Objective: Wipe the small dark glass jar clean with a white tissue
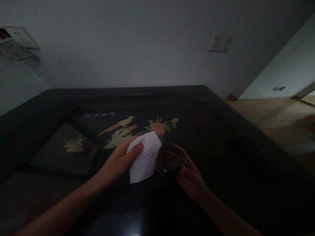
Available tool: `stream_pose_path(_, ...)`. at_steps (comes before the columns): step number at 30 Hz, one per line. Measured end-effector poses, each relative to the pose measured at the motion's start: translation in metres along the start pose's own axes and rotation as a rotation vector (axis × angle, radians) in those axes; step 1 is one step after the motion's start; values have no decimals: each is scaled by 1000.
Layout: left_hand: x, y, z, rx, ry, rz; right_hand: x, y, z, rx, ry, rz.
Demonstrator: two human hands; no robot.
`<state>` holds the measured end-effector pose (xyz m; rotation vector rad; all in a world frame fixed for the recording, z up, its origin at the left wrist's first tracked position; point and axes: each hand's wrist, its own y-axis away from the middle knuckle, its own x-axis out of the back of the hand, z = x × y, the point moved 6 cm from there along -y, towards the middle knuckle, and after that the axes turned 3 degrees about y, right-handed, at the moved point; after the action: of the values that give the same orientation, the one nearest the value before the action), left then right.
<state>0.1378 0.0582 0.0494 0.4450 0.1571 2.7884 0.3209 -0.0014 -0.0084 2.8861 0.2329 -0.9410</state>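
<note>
My left hand [119, 160] is closed on a white paper tissue [145, 157] with a faint blue print, held just above the dark tabletop. The tissue's edge touches a small dark glass dish [170, 160], perhaps an ashtray. Around the dish's right side my right hand [190, 177] is wrapped, fingers curled on its rim. Both rest over a black lacquered table [221, 131] inlaid with a bird and orange flowers.
A grey wall stands right behind the table, with a socket plate [220, 43] at upper right and another fitting [17, 41] at far left. Wooden floor [278, 118] lies beyond the table's right edge. The light is dim.
</note>
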Motion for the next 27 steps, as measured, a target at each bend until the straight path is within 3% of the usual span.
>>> stream_pose_path(11, -4, 8, 20, -279, -389, 16, -4, 3, 17, -101, -67, -31)
stream_pose_path(18, -1, 12, 22, -271, -384, 58, -1, 0, 11, -103, -23, 6)
stream_pose_path(20, -8, 16, 25, -404, -441, -5, 0, 0, 11, -93, -40, 22)
stream_pose_path(23, -25, 29, 30, -655, -555, -203, 4, 1, 16, -140, -114, 86)
stream_pose_path(27, -41, 43, 31, -825, -732, -345, 2, 2, 21, -244, -245, 133)
